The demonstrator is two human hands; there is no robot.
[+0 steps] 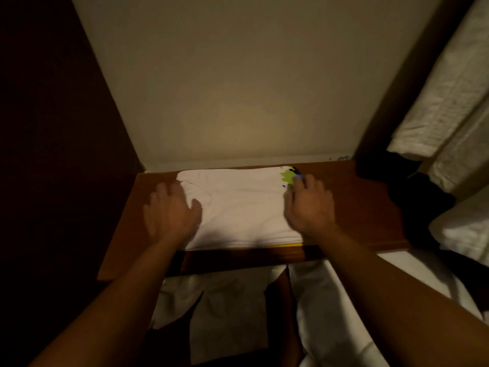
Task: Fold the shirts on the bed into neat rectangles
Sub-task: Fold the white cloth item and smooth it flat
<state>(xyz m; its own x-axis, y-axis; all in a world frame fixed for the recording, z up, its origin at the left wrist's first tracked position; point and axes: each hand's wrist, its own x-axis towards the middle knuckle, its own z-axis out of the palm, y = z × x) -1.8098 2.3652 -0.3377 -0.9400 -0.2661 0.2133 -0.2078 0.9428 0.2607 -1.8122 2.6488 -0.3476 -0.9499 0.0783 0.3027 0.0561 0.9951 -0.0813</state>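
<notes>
While both hands are laid on it, a folded white shirt [238,207] is seen lying flat on a brown wooden surface [352,207] set against a pale wall [238,88]. The shirt is folded to a rough rectangle; its far edge runs close to the wall, its near edge close to the front lip of the wood. A neckline seam is visible toward the shirt's left end, and a green print with small blue and black marks [288,177] shows at its far right corner. A thin yellow strip [288,245] is seen under the shirt's near right edge; what it belongs to cannot be told.

The left hand [169,210] is laid palm down over the shirt's left end, fingers straight and loosely spread, thumb out to the right on the cloth. A ring is seen on one finger. The right hand [308,205] is placed on the shirt's right end, just beside the print; its fingers are bent toward the corner, but blur prevents telling whether cloth is pinched or only pressed.

Below the wooden surface, more white fabric [225,313] is seen hanging or lying in the dim light. White bedding [344,313] is seen lower right, and crumpled white cloth [444,96] along the right edge. A dark panel [53,128] fills the left side.
</notes>
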